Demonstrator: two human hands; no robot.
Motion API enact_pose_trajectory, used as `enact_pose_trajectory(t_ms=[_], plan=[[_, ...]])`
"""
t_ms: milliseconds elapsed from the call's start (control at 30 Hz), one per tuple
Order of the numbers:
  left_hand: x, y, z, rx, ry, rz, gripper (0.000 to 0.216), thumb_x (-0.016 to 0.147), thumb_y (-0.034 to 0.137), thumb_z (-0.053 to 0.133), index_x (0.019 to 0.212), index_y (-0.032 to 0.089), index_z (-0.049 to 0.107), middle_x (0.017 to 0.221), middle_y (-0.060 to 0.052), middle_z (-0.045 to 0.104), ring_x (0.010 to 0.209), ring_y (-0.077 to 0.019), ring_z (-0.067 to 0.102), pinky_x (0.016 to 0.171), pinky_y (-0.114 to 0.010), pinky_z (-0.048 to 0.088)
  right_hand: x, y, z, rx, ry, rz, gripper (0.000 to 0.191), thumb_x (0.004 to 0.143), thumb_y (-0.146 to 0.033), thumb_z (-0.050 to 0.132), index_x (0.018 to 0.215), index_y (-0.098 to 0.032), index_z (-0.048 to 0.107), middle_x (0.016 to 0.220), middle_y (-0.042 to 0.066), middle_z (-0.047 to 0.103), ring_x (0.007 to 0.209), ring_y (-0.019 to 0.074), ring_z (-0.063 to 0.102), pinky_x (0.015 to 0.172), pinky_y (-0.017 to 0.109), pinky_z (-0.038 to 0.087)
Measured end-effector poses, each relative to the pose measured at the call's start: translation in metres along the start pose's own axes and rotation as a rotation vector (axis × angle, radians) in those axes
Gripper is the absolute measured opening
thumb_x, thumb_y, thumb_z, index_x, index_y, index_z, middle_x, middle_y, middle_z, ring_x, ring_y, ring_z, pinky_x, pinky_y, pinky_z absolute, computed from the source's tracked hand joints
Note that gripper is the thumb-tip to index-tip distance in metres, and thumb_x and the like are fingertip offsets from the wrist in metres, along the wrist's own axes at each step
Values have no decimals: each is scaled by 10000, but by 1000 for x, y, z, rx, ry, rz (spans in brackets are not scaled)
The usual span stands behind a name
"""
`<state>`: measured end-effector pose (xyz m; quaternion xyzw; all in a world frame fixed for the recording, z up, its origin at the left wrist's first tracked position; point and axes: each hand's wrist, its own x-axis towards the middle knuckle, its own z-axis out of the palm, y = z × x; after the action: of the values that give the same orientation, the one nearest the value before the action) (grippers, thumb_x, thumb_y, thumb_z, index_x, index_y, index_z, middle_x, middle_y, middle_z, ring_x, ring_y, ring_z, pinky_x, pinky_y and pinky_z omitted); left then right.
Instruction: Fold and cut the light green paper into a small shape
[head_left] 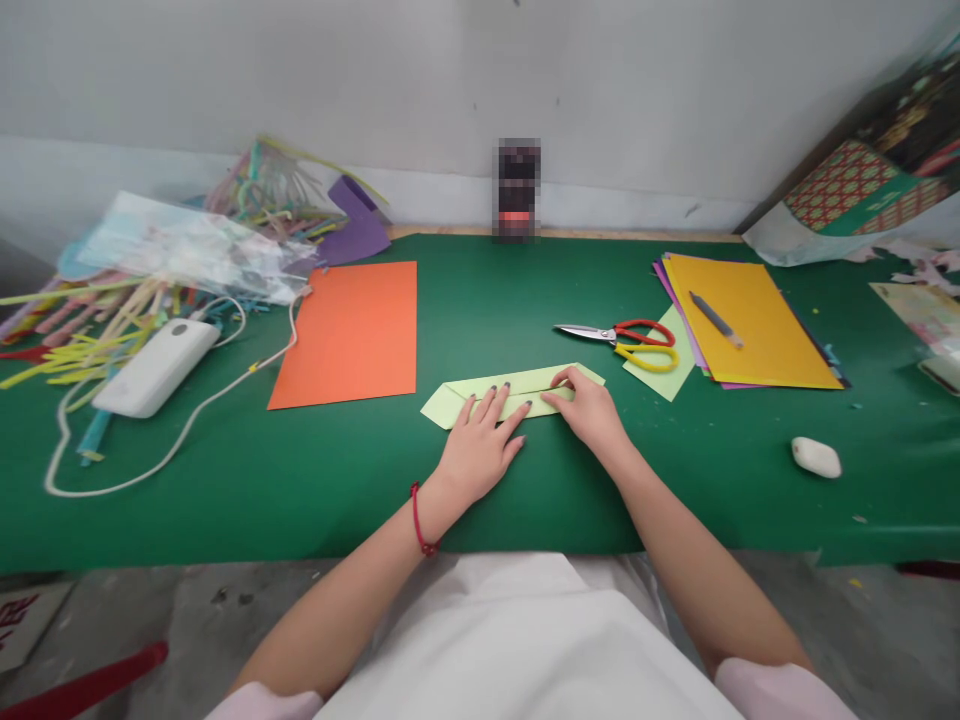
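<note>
A strip of pale green paper (444, 404), folded lengthwise with pointed ends, lies on the green tabletop in front of me. Across its middle rests my left hand (478, 452), fingers stretched out and palm down, with the fingertips pressing on the paper. My right hand (592, 408) is at the strip's right part, thumb and forefinger pinched at a folded edge near the centre line. Just behind the right hand lie scissors (610, 336) with one red and one yellow handle, blades pointing left. A loose green paper piece (670, 378) sits partly under the scissors' handles.
Orange paper (352, 335) lies to the left, beside a white power bank (159, 368) with a cable and a heap of paper strips (97, 310). At right are stacked yellow sheets (780, 340) bearing a pen (715, 319), and a small white case (816, 457). A wall stands behind.
</note>
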<state>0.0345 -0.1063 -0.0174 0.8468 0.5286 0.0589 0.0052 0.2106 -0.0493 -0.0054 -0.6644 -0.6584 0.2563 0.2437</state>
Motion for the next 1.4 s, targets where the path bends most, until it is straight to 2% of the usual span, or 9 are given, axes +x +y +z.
enact_pose_trajectory(t_ms=[367,867,1000,1133,1233,1300,1400], plan=[[1,-1,0,-16,-2,-7,436,955,380,385,1365,255,465,1478,-109,381,1344,-280,379,1081,-470,325,2,-4,-1,-31,3,-22,84,726,-267,621,714,-226,549,750,13,630,720,198,585,687,306,414],[0,-2,3,-45,-40,3,487,951,413,377,1410,252,398,1521,-109,297,1384,-283,307,1107,-494,278,2,-5,0,-74,-15,-30,66,751,-229,605,740,-222,540,837,31,647,808,213,592,702,308,403],[3,-3,0,-52,-22,6,451,952,399,383,1375,253,444,1493,-103,356,1361,-280,352,1097,-498,292,1,-5,1,-85,-23,-29,63,763,-222,603,750,-219,541,857,35,648,830,212,594,708,302,401],[6,-14,-4,-161,33,-8,363,969,262,345,1278,206,526,1375,-88,519,1261,-225,483,1066,-443,354,1,-6,1,-72,-32,-21,68,770,-224,602,741,-220,540,841,29,643,817,207,591,685,291,395],[6,-23,-7,-278,138,-153,267,946,241,403,1108,186,609,1173,-87,641,1090,-208,586,960,-370,450,0,-7,0,-63,-44,-11,71,775,-226,597,736,-222,538,843,29,639,807,207,589,662,288,389],[4,-26,-9,-340,177,-264,183,908,257,488,1015,184,617,1055,-84,654,1007,-219,603,882,-361,486,0,-7,1,-60,-38,-16,73,775,-226,595,733,-224,536,839,27,636,795,206,586,652,288,385],[3,-25,-10,-469,227,-424,121,857,250,559,960,192,588,986,-61,635,950,-215,606,833,-352,495,0,-7,1,-60,-35,-21,73,778,-226,592,732,-226,536,836,24,634,789,204,584,644,286,382]])
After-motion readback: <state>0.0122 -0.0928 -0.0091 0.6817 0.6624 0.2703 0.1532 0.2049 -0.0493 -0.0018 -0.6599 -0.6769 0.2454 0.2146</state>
